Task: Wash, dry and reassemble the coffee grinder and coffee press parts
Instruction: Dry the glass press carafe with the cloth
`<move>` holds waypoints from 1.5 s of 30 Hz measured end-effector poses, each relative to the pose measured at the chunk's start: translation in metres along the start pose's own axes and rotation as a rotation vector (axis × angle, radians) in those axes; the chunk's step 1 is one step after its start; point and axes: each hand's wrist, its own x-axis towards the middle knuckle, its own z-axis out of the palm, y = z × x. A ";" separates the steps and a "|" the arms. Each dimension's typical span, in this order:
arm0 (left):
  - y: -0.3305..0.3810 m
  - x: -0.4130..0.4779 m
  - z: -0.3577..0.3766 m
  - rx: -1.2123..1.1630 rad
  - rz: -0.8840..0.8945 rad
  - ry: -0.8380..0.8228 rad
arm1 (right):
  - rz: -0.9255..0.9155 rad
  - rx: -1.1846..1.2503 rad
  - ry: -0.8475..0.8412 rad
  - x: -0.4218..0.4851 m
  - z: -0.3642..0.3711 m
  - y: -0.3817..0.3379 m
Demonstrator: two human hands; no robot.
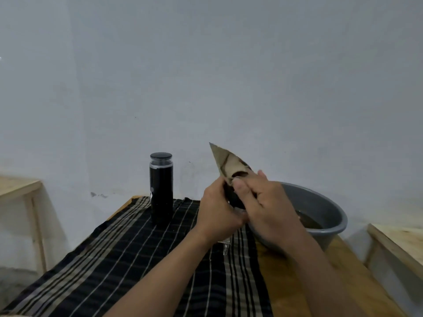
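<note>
Both hands are up over the bench [297, 282], and what worries me is the small dark part [234, 199] caught between them. The left grip [217, 207] curls round its lower side, while the right grip [265, 202] pinches a tan patterned drying cloth [226, 163] over its top, thumb pressed on the fold. I take this for a drying step, and a wet, smooth piece can squirt out of a cloth pinch like that. Just right of the grips and a little below sits the grey basin [320, 202] with dark water in it, so a slip that way means washing again. Straight beneath them a small clear piece [225, 247] lies on the striped cloth [114, 259], where a dropped part could strike it. The black grinder body [161, 188] stands upright to the left of the grips, well apart, though a careless sweep of the forearm could topple it.
</note>
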 end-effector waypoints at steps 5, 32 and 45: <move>0.003 0.000 -0.010 0.039 0.079 0.000 | -0.101 0.014 0.117 -0.027 0.004 0.014; -0.005 -0.004 -0.031 -0.717 -0.411 -0.289 | 0.623 0.880 0.046 -0.014 0.019 0.020; 0.028 0.008 -0.041 -0.704 -0.458 -0.134 | -0.034 0.423 0.491 -0.017 0.050 0.013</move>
